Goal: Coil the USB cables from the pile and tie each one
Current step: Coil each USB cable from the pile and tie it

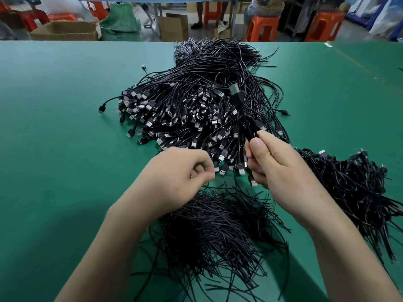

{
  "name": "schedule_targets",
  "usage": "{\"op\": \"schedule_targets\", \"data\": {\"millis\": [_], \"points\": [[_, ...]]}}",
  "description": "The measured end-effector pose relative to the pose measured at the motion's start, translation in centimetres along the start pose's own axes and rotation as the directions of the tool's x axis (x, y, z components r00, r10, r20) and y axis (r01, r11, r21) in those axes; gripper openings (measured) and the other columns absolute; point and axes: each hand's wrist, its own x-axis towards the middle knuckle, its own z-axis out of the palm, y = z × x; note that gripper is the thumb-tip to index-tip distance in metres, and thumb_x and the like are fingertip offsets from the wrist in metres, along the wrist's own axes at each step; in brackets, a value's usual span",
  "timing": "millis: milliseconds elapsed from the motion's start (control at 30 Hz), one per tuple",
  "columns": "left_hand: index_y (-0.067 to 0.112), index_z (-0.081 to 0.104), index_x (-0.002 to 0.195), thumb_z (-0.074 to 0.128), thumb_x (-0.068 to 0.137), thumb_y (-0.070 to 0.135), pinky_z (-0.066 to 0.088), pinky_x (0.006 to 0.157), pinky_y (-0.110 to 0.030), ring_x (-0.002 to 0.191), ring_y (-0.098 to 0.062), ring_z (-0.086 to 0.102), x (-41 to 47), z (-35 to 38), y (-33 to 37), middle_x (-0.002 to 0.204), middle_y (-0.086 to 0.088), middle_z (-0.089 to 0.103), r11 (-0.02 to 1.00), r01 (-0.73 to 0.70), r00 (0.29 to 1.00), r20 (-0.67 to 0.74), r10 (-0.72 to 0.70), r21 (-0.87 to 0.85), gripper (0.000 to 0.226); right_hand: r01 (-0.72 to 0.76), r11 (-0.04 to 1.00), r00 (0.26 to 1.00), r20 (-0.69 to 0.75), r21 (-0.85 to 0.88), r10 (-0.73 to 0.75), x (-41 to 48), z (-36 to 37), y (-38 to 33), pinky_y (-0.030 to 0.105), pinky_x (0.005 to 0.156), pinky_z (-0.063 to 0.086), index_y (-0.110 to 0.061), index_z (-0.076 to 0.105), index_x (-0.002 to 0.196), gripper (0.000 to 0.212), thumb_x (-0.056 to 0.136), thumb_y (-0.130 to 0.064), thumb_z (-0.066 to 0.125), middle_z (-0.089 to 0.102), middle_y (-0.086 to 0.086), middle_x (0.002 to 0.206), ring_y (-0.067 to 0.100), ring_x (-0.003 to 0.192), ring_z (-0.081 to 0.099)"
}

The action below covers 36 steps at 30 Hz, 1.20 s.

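Note:
A big pile of black USB cables (196, 101) lies mid-table, plugs fanned toward me. My right hand (281, 168) grips a coiled black cable (246, 118) above the pile's near edge; its USB plug sticks up blurred at the top and another plug pokes out below the fingers. My left hand (181, 171) hovers just left of it, fingers curled with thumb and forefinger pinched together; whether something thin is between them I cannot tell. A heap of short black twist ties (218, 227) lies under my wrists.
A mound of coiled, tied cables (353, 184) sits at the right on the green table (54, 138). Beyond the far edge are cardboard boxes (65, 30), orange stools (261, 27) and a standing person's legs (202, 12).

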Motion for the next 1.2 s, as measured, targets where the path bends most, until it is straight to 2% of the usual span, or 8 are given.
{"op": "schedule_targets", "data": {"millis": [100,233,433,600,767,933,1033,1200], "points": [[0.030,0.073,0.085,0.072,0.096,0.017,0.037,0.051,-0.007,0.050,0.005,0.049,-0.1,-0.6,0.1,0.073,0.013,0.070,0.941,-0.016,0.992,-0.124,-0.028,-0.339,0.017,0.036,0.999,0.999,0.001,0.000,-0.036,-0.2,-0.2,-0.4,0.029,0.056,0.034,-0.022,0.047,0.080,0.036,0.110,-0.036,0.035,0.044,-0.014,0.061,0.004,0.055,0.036],[0.023,0.080,0.102,0.070,0.097,0.012,0.055,0.067,-0.019,0.067,-0.006,0.063,-0.3,-0.6,1.1,0.079,-0.003,0.075,0.723,-0.048,0.992,-0.119,-0.047,-0.690,0.015,0.074,0.997,0.996,0.045,0.004,-0.074,-0.4,0.6,-1.1,0.035,0.056,0.032,-0.018,0.048,0.081,0.034,0.110,-0.033,0.037,0.043,-0.010,0.061,0.010,0.055,0.036],[0.006,0.078,0.109,0.066,0.097,0.012,0.051,0.064,-0.018,0.067,-0.007,0.057,0.3,0.6,2.0,0.078,0.001,0.072,0.461,-0.015,0.996,-0.052,-0.069,-0.887,0.018,0.075,0.997,0.997,0.024,-0.034,-0.075,-0.5,1.5,-1.6,0.031,0.057,0.033,-0.028,0.044,0.074,0.035,0.108,-0.032,0.039,0.049,-0.013,0.061,0.006,0.055,0.039],[0.016,0.083,0.104,0.061,0.092,0.022,0.053,0.067,-0.018,0.069,-0.005,0.060,0.4,0.8,1.6,0.079,0.002,0.071,0.230,0.044,0.998,0.051,0.023,-0.972,0.026,0.038,0.999,0.999,0.010,0.023,-0.038,-0.4,1.2,-1.7,0.024,0.052,0.034,-0.021,0.052,0.077,0.035,0.109,-0.029,0.040,0.052,-0.008,0.063,0.007,0.053,0.042],[0.028,0.083,0.105,0.063,0.094,0.023,0.050,0.066,-0.016,0.073,-0.003,0.062,0.5,1.4,1.0,0.085,0.005,0.073,0.264,0.040,0.997,0.056,0.054,-0.964,0.023,-0.020,0.978,0.997,0.082,0.207,0.003,-0.5,1.1,-1.9,0.022,0.044,0.032,-0.017,0.056,0.081,0.035,0.110,-0.027,0.038,0.053,-0.003,0.066,0.012,0.050,0.040],[0.022,0.082,0.096,0.069,0.090,0.026,0.038,0.059,-0.014,0.072,-0.002,0.067,0.5,1.8,1.3,0.085,0.005,0.075,0.305,-0.056,0.996,-0.033,0.082,-0.951,0.014,-0.062,0.950,0.988,0.153,0.306,0.015,-0.6,1.0,-2.1,0.017,0.045,0.032,-0.014,0.056,0.082,0.036,0.110,-0.027,0.037,0.048,-0.005,0.064,0.007,0.051,0.038],[0.019,0.080,0.085,0.072,0.086,0.019,0.048,0.063,-0.009,0.064,-0.006,0.069,0.5,1.9,1.6,0.075,0.001,0.073,0.258,-0.119,0.991,-0.098,0.092,-0.959,0.007,-0.071,0.937,0.977,0.212,0.342,-0.003,-0.8,0.8,-2.3,0.015,0.047,0.032,-0.015,0.054,0.080,0.037,0.110,-0.028,0.037,0.046,-0.006,0.064,0.004,0.051,0.038],[0.016,0.076,0.082,0.074,0.087,0.019,0.055,0.076,-0.025,0.070,-0.024,0.070,0.5,1.8,1.4,0.073,-0.007,0.069,0.276,-0.152,0.987,-0.130,0.095,-0.949,0.006,-0.100,0.914,0.947,0.319,0.394,-0.034,-0.9,0.5,-2.3,0.019,0.047,0.029,-0.020,0.057,0.083,0.036,0.109,-0.032,0.037,0.044,-0.007,0.065,0.007,0.052,0.034]]}}
